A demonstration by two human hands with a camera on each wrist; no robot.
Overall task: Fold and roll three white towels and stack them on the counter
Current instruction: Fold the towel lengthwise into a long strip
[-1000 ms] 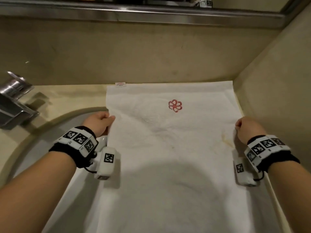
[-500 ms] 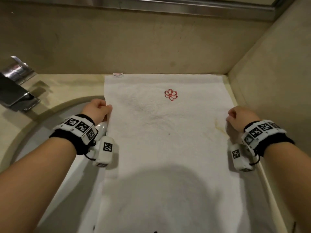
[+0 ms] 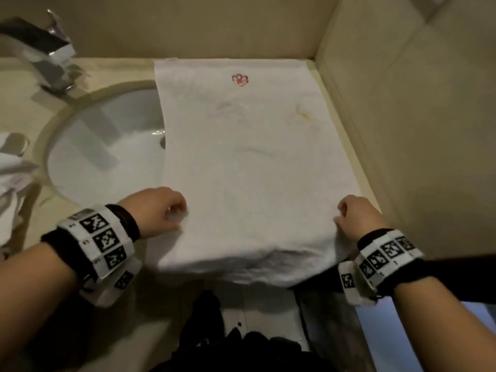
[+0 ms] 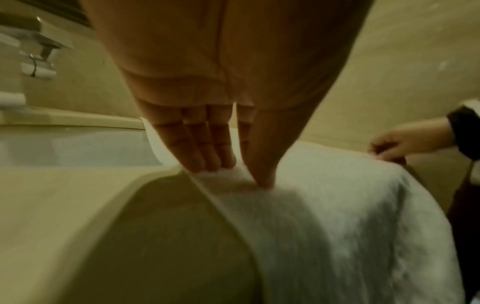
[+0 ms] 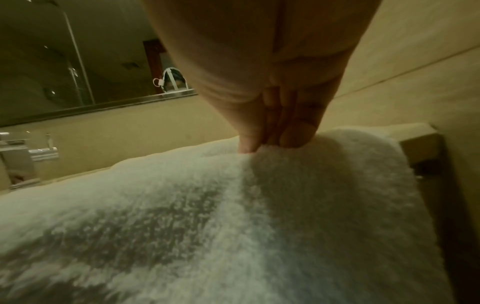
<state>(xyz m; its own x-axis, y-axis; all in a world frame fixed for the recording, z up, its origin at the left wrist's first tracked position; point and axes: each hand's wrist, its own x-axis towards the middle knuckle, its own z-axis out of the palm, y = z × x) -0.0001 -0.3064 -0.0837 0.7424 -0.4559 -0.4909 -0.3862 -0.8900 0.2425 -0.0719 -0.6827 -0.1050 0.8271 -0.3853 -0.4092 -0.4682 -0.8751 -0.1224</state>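
Head view shows the beige stone counter (image 3: 24, 84) with its round white sink basin (image 3: 107, 146). On it lies the white terry towel with a small red embroidered emblem (image 3: 249, 167), spread flat from the back wall to the front edge, where its near end hangs over; its left side covers part of the basin. A chrome tap (image 3: 45, 49) stands at the far left, and some crumpled white cloth (image 3: 10, 178) – maybe another towel, I cannot tell – lies at the left border.

The left hand (image 3: 158, 210) pinches the towel's left edge, thumb above and fingers (image 4: 197, 152) below. The right hand (image 3: 354, 216) pinches the right edge in the same way.

The towel looks soft, light and limp, not slippery – it will sag between the grips. I judge the best hold is at the edges or corners, both sides together.
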